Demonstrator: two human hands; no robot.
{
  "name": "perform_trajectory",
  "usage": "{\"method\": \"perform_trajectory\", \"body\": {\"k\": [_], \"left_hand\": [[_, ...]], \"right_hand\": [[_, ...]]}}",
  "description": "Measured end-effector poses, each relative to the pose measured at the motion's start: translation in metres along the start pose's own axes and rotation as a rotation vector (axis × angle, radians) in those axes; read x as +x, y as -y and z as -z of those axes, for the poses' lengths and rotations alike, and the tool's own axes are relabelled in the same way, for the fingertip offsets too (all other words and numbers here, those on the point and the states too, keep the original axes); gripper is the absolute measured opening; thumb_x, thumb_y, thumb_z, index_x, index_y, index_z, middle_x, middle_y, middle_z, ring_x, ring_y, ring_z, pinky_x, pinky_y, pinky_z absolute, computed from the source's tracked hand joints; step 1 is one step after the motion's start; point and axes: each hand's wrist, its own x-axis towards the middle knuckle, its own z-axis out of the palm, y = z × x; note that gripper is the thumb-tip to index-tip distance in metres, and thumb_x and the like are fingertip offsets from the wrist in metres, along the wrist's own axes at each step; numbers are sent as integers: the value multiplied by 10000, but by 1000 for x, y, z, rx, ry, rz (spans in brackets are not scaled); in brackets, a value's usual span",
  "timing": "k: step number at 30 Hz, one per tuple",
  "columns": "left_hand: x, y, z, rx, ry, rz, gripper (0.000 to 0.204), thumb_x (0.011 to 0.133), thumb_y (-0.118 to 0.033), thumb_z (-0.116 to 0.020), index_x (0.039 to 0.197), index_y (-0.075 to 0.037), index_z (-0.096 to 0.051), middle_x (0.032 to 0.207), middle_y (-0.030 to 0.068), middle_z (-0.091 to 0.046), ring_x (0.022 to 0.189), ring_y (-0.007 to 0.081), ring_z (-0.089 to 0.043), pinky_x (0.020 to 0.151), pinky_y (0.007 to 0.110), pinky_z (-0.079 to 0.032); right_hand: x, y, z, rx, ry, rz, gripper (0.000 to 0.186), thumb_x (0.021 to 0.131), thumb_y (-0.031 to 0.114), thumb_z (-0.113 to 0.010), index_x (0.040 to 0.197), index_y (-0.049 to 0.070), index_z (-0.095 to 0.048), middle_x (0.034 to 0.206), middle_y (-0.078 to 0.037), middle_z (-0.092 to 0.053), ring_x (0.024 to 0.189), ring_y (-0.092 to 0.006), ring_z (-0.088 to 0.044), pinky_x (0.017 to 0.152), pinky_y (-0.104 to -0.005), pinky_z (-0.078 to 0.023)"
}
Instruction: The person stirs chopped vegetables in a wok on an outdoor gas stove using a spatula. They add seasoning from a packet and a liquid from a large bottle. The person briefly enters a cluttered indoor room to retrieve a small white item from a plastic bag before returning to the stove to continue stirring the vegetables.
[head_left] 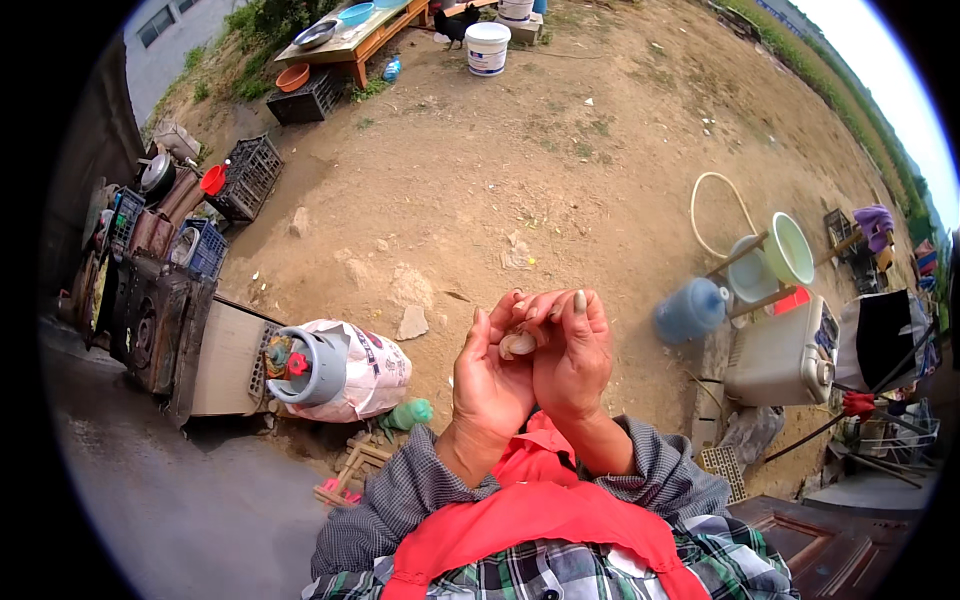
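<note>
Pale small object (517,344) pinched between left hand (487,377) and right hand (572,352) fingertips.

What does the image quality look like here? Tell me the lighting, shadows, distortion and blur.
Head view: soft, even daylight, with only faint shadows on the dirt ground. Strong fisheye bending, seen in the curved horizon and a black rim around the picture. The left hand and right hand, cupped around a small pale object, are fairly sharp. The sky is washed out.
</note>
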Motion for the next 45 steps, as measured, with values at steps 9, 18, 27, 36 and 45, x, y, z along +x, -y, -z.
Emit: {"method": "perform_trajectory", "body": {"k": [9,18,27,36,45], "left_hand": [[168,-164,-5,-104,-84,-300,311,925,-318,-432,1080,-76,-550,979,103,-608,936,261,-589,873,424,-476],[299,-344,-22,644,-360,-1089,187,927,-186,-453,932,-27,-552,862,82,-601,789,165,-567,712,297,-472],[477,-583,20,1593,-516,-1446,126,879,-128,-529,882,-14,-582,784,78,-604,698,161,-590,634,283,-469],[615,-862,-12,1050,-482,-1079,375,924,-264,-480,656,-3,-507,519,8,-437,468,72,-405,474,225,-360],[711,-1065,96,915,-1137,-980,383,925,-277,-467,621,-43,-466,481,-19,-382,437,66,-370,453,219,-359]], "right_hand": [[237,-117,-41,-48,288,86,219,952,214,-403,799,63,-444,727,-95,-570,918,-250,-582,974,-476,-323],[375,-288,-116,82,368,-999,561,935,384,-389,1394,119,-205,1361,-127,-317,1153,-274,-430,960,-406,-364],[543,-541,-204,153,59,-1167,247,939,207,-384,1032,44,-546,927,-48,-601,857,-155,-575,770,-278,-473],[768,-760,-305,168,197,-1322,159,922,205,-458,968,58,-494,776,-22,-545,641,-113,-523,541,-241,-447],[1091,-1003,-291,-315,139,-1210,118,909,172,-473,881,61,-503,724,-27,-529,539,-97,-476,441,-238,-400]]}}
